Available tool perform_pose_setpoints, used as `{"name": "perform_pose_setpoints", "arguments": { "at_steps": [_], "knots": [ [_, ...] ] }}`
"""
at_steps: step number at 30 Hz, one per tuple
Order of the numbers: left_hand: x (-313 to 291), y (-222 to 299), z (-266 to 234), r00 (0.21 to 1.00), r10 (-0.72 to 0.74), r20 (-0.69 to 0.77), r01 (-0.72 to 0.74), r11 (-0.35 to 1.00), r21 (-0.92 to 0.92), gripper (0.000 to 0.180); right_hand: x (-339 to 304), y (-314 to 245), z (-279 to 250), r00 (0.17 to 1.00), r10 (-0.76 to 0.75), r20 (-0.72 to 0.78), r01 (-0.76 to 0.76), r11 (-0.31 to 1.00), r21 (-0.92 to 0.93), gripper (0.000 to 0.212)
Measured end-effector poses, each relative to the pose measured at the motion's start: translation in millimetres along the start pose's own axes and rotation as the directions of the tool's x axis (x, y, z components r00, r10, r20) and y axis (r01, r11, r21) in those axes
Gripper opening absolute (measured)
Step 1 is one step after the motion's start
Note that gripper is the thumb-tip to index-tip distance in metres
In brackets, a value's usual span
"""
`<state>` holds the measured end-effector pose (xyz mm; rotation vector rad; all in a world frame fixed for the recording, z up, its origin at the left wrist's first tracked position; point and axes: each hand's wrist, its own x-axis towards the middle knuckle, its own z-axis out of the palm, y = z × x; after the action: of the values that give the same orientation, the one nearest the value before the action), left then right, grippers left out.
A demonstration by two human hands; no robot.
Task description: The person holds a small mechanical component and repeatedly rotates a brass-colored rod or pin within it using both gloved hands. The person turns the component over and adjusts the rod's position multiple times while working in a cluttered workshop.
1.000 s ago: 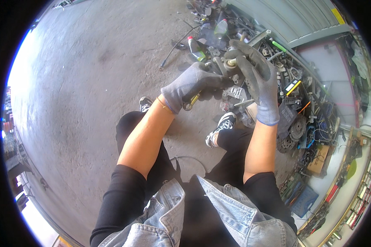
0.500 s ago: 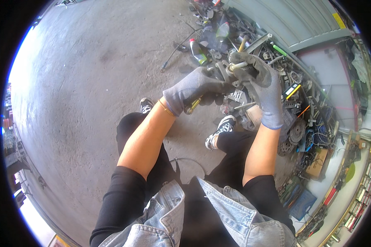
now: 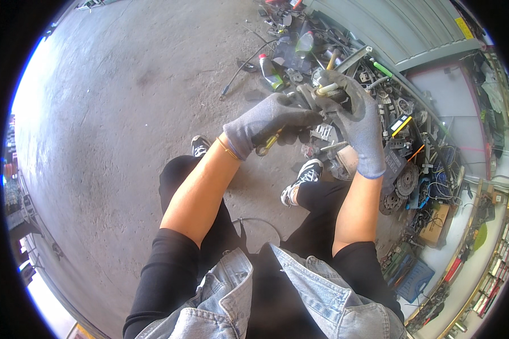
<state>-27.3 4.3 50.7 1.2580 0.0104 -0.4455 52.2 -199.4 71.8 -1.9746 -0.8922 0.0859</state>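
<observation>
Both my hands wear grey gloves with dark palms and are raised over the floor in front of me. My left hand (image 3: pixel 277 120) is closed around a grey metal part (image 3: pixel 307 96), which bridges the gap to the other hand. Below its fingers pokes out a slim yellowish tool (image 3: pixel 270 141) with a rounded end; the rest is hidden in the palm. With bent fingers and thumb, my right hand (image 3: pixel 356 107) grips a pale, bolt-like rod (image 3: pixel 328 88) at the metal part's right side. How the rod joins the part cannot be made out.
Beyond my hands lies a heap of scrap parts (image 3: pixel 404 104), with a green-labelled bottle (image 3: pixel 271 73) at its edge. Brake discs (image 3: pixel 407 179) and a cardboard box (image 3: pixel 435 225) lie to the right, near a blue case (image 3: pixel 417 279). A thin cable (image 3: pixel 260 219) loops between my feet.
My right fingers have shifted slightly around the pale rod, and its end now points a little differently. My left hand has barely moved.
</observation>
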Motion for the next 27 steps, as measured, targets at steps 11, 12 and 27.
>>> {"name": "perform_pose_setpoints", "arguments": {
  "at_steps": [11, 12, 27],
  "knots": [
    [10, -11, -3, 1.0, 0.009, 0.01, -0.008, 0.991, -0.13, 0.034, -2, 6, 1, 0.969, 0.207, -0.138, -0.18, 0.966, 0.188, 0.035],
    [10, -10, -3, 1.0, 0.012, 0.004, -0.011, 0.991, -0.13, 0.035, -2, 5, 0, 0.961, 0.246, -0.13, -0.217, 0.955, 0.202, 0.035],
    [-3, 1, 1, 0.988, -0.059, 0.144, 0.069, 0.995, -0.067, 0.031, -8, -3, -3, 0.869, 0.494, -0.024, -0.43, 0.78, 0.454, 0.047]
  ]
}}
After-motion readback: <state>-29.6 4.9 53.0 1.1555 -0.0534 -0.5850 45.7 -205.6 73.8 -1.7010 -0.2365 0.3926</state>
